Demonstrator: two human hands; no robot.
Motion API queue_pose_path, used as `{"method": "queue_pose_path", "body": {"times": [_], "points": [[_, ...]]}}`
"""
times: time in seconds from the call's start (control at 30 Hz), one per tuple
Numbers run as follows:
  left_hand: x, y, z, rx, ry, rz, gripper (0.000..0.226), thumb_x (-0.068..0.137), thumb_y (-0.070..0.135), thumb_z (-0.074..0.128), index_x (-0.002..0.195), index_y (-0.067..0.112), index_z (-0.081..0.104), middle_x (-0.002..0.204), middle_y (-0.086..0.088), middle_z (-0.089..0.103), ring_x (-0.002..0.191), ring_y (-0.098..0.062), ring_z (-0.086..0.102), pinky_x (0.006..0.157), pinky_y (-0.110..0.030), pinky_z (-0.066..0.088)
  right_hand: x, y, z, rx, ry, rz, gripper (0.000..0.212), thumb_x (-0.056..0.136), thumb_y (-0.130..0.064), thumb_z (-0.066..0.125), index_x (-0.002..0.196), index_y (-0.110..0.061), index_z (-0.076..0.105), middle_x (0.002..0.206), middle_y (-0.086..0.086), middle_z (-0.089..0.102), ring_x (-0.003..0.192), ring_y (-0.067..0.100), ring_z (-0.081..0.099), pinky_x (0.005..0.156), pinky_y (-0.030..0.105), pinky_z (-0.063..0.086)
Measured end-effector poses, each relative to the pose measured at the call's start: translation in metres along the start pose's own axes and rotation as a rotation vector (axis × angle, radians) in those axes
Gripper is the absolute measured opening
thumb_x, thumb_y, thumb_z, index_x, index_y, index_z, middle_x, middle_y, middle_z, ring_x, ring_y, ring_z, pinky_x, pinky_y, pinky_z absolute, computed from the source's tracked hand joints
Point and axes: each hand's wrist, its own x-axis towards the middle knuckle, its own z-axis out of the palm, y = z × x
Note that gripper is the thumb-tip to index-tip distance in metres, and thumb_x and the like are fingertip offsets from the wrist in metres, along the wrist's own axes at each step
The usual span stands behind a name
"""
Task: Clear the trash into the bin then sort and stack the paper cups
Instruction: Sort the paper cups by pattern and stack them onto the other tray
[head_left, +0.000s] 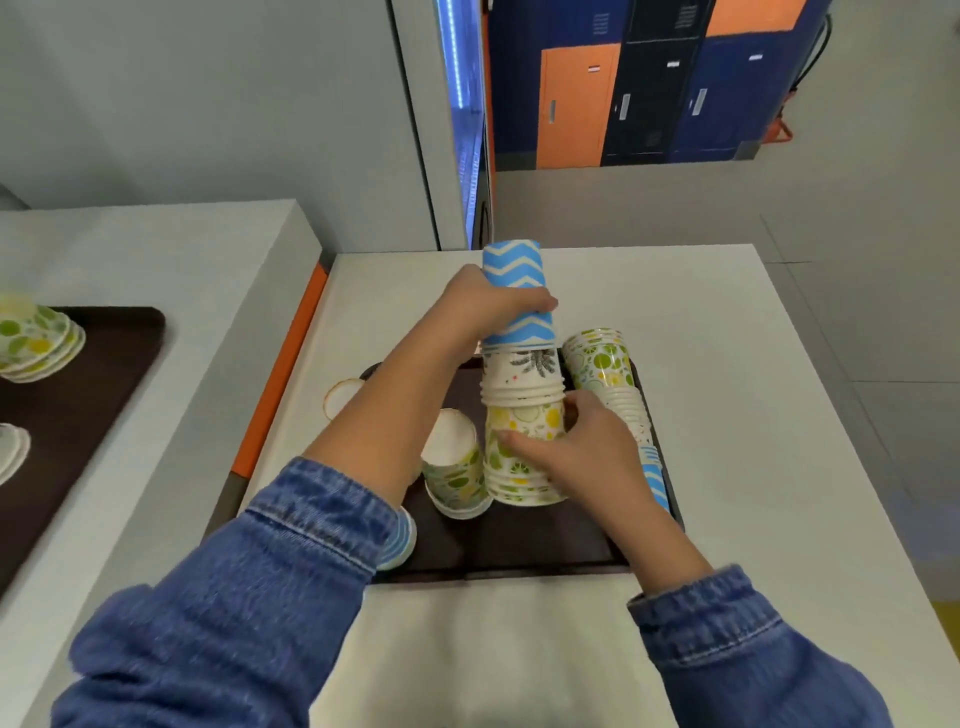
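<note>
Left hand (485, 306) grips blue cups (514, 270) atop mixed stack (519, 376); right hand (592, 447) grasps lime cups (519, 423) below. Sorting looks unfinished; no trash visible.

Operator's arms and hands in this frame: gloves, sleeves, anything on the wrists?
No gloves: the left hand and right hand are bare, with no rings, watch or markers visible. The left sleeve and right sleeve are blue denim with pale stitching at the cuffs, which end short of the wrists.

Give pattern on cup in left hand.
Paper cup: blue with white zigzags; head view.
</note>
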Motion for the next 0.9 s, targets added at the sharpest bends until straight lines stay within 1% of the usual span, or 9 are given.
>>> {"method": "queue_pose_path", "body": {"times": [0.07,0.13,0.2,0.27,0.43,0.53,0.7,0.8,0.9], "points": [[-0.020,0.007,-0.017,-0.071,0.015,0.063,0.050,0.066,0.019,0.084,0.109,0.011,0.059,0.102,-0.002,0.069,0.079,-0.011,0.067,0.059,-0.023,0.052,-0.005,-0.008,0.002,0.043,0.002,-0.052,0.061,0.063,-0.047,0.080,0.111,-0.022,0.053,0.093,-0.010,0.062,0.085,0.010,0.058,0.071,0.024,0.042],[-0.039,0.011,-0.032,-0.098,0.043,0.122,0.049,0.067,0.018,0.084,0.106,0.015,0.056,0.099,0.001,0.068,0.080,-0.010,0.066,0.063,-0.023,0.054,-0.010,-0.014,0.006,0.078,0.010,-0.102,0.063,0.062,-0.044,0.081,0.114,-0.024,0.053,0.098,-0.011,0.064,0.088,0.008,0.061,0.073,0.023,0.044],[-0.055,0.014,-0.044,-0.132,0.069,0.181,0.044,0.068,0.015,0.083,0.101,0.019,0.056,0.095,0.004,0.067,0.081,-0.009,0.067,0.067,-0.025,0.055,-0.014,-0.018,0.009,0.103,0.028,-0.148,0.063,0.060,-0.043,0.082,0.114,-0.027,0.052,0.100,-0.012,0.064,0.090,0.007,0.062,0.074,0.023,0.046],[-0.069,0.019,-0.054,-0.173,0.099,0.236,0.041,0.069,0.013,0.082,0.099,0.021,0.055,0.093,0.007,0.066,0.080,-0.008,0.066,0.067,-0.024,0.055,-0.016,-0.021,0.010,0.115,0.049,-0.192,0.063,0.059,-0.041,0.082,0.113,-0.028,0.052,0.102,-0.012,0.065,0.091,0.007,0.062,0.076,0.024,0.047],[-0.091,0.030,-0.066,-0.210,0.133,0.321,0.053,0.070,0.013,0.081,0.116,0.014,0.054,0.106,0.001,0.067,0.088,-0.010,0.067,0.074,-0.027,0.057,-0.020,-0.024,0.009,0.181,0.076,-0.304,0.073,0.060,-0.030,0.085,0.123,-0.026,0.049,0.111,-0.010,0.062,0.099,0.006,0.059,0.081,0.022,0.046],[-0.099,0.032,-0.067,-0.231,0.148,0.376,0.057,0.069,0.012,0.082,0.119,0.011,0.055,0.110,-0.002,0.068,0.092,-0.013,0.068,0.078,-0.030,0.059,-0.024,-0.020,0.009,0.186,0.083,-0.357,0.067,0.060,-0.030,0.084,0.120,-0.029,0.053,0.109,-0.013,0.064,0.099,0.004,0.060,0.083,0.026,0.050],[-0.113,0.035,-0.069,-0.308,0.207,0.451,0.055,0.069,0.011,0.083,0.117,0.009,0.056,0.108,-0.003,0.069,0.092,-0.013,0.069,0.077,-0.029,0.060,-0.027,-0.009,0.012,0.167,0.083,-0.357,0.058,0.059,-0.031,0.083,0.112,-0.029,0.059,0.104,-0.010,0.067,0.097,0.007,0.062,0.082,0.027,0.050],[-0.122,0.034,-0.078,-0.430,0.271,0.490,0.057,0.069,0.009,0.083,0.118,0.007,0.055,0.107,-0.005,0.069,0.091,-0.014,0.070,0.076,-0.028,0.060,-0.030,-0.004,0.011,0.172,0.066,-0.355,0.053,0.060,-0.027,0.084,0.107,-0.031,0.058,0.100,-0.013,0.066,0.092,0.001,0.061,0.077,0.020,0.047],[-0.133,0.016,-0.096,-0.548,0.383,0.530,0.062,0.061,0.017,0.083,0.117,0.007,0.057,0.109,-0.006,0.070,0.094,-0.017,0.071,0.079,-0.031,0.059,-0.035,0.002,0.005,0.175,0.067,-0.351,0.054,0.062,-0.024,0.084,0.106,-0.036,0.056,0.096,-0.018,0.065,0.088,-0.010,0.058,0.073,0.015,0.044]]}}
